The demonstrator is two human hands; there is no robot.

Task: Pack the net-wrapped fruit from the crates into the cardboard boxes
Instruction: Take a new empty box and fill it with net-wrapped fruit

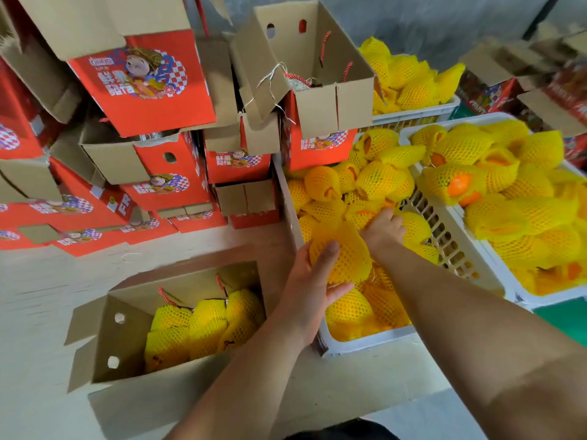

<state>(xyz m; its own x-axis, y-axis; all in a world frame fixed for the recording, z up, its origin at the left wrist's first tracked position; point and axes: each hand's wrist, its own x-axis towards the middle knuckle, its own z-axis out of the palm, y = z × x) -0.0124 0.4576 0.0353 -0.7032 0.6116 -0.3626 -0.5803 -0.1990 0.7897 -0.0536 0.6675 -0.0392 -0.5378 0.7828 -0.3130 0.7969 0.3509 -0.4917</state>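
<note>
My left hand (313,287) grips a fruit in yellow foam net (344,254) just above the near white crate (359,342), thumb across its top. My right hand (384,228) reaches deeper into the same crate, its fingers curled down among the netted fruit (374,182); what they hold is hidden. An open cardboard box (127,338) stands at the lower left with several netted fruit (203,325) packed in its far side.
A second white crate (495,274) full of netted fruit stands to the right, and a third (416,114) behind. Red printed cartons (149,90) are stacked at the back left, some open. A green surface (565,319) shows at the right edge.
</note>
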